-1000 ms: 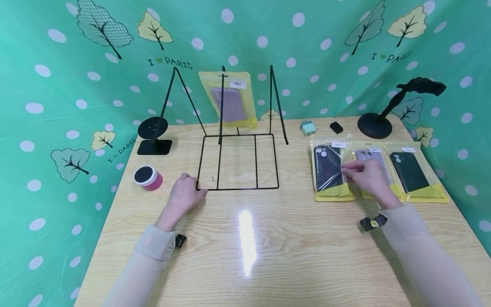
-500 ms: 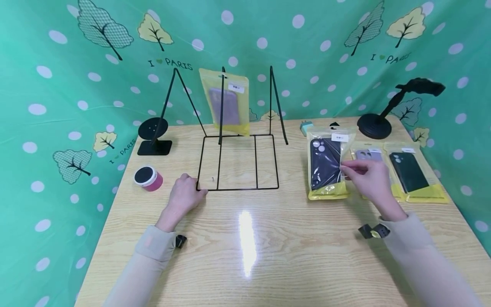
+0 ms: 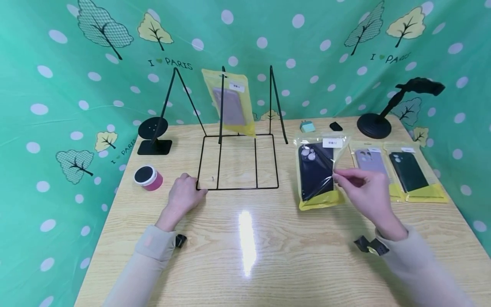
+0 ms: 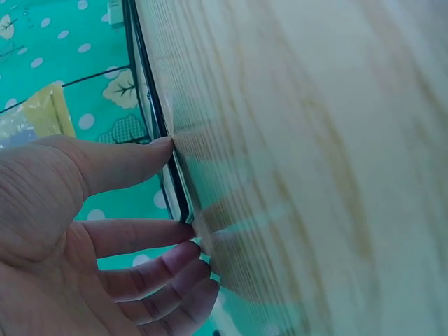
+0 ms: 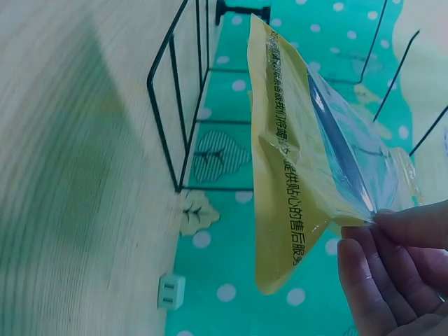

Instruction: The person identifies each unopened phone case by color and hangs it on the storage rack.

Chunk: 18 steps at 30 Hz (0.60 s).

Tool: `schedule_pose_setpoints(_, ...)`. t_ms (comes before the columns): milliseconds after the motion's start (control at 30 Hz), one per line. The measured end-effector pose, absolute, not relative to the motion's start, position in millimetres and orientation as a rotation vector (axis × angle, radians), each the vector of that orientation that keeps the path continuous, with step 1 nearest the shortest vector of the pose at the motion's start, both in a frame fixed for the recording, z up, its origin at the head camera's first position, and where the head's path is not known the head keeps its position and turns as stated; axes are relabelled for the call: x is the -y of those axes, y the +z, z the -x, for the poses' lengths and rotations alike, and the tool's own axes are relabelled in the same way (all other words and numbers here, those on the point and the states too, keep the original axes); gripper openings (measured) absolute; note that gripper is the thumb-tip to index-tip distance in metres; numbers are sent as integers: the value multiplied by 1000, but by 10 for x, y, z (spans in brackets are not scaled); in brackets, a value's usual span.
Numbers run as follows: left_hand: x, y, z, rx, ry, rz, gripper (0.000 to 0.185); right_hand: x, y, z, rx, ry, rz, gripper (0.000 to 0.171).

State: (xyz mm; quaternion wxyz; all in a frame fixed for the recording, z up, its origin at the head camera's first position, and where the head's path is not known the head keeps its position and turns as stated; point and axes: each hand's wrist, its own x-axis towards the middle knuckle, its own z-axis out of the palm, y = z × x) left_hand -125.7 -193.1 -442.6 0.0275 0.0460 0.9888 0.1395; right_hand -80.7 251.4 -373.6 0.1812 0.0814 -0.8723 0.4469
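So far one bagged phone case (image 3: 229,102) is hung on the wire rack (image 3: 238,162); a second bagged case (image 3: 317,172) is pinched and lifted by the right hand (image 3: 364,192), two more bagged cases (image 3: 399,172) are left lying, and the rack's corner is pressed by the left hand (image 3: 184,196) with relaxed fingers.

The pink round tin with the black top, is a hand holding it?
No. The pink round tin sits alone on the table, apart from the left hand.

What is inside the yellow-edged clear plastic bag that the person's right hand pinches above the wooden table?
Inside the yellow-edged clear plastic bag, pinched by the right hand, lies a dark phone case with camera holes near its top. Its lower end is covered by the bag's yellow strip.
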Motion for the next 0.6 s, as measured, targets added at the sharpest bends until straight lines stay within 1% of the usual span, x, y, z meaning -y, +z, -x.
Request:
schedule_pose_setpoints(267,1929,-4439,1258,-3049,428,-130,46,-2359,-3673,627,2375,1350,-348,18)
schedule_pose_setpoints(400,1938,-4449,1257,-3048,424,-116,47,-2293,-3645,581,2330,1382,-432,21)
schedule_pose_setpoints(600,1935,-4456,1259,-3052,426,-127,46,-2194,-3591,529,2303,1420,-489,23)
